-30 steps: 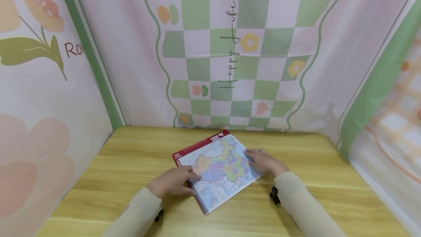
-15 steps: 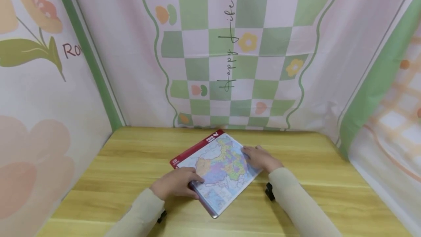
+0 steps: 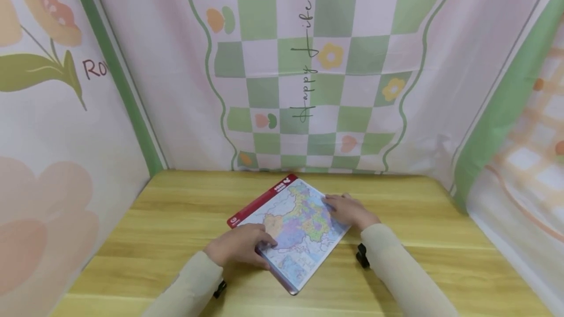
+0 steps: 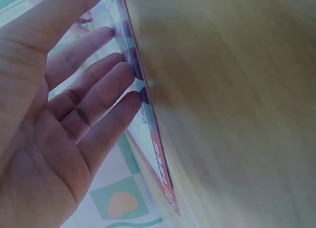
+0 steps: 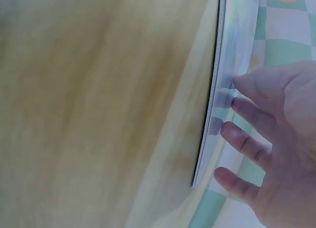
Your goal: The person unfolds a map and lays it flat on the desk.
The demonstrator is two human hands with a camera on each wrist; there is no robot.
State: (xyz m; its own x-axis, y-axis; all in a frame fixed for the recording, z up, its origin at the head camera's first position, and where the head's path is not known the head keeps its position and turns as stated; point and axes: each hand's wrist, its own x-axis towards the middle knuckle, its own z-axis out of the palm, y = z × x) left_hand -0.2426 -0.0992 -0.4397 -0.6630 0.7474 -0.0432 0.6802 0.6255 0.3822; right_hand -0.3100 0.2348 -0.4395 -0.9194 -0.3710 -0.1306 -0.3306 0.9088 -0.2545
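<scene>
A flat rectangular map board [image 3: 304, 229], with a coloured map and a red header strip along its far left side, lies turned at an angle on the wooden table. At its left edge is my left hand [image 3: 242, 246], fingertips reaching onto the map and thumb low at the side. The left wrist view shows extended fingers [image 4: 106, 122] touching the board's edge [image 4: 143, 97]. My right hand [image 3: 352, 212] rests at the opposite edge. In the right wrist view its spread fingers [image 5: 247, 146] touch the board's thin rim [image 5: 210, 119].
The wooden table [image 3: 185, 199] extends around the board on all sides. Behind it hangs a curtain [image 3: 304, 87] with green checks and flowers. Patterned cloth walls [image 3: 48, 126] stand at left and right. Black wrist mounts [image 3: 362, 257] show below the sleeves.
The map board has turned counterclockwise: its near corner has shifted right and its far corner left. The left hand has moved slightly right with it; the right hand has moved slightly left.
</scene>
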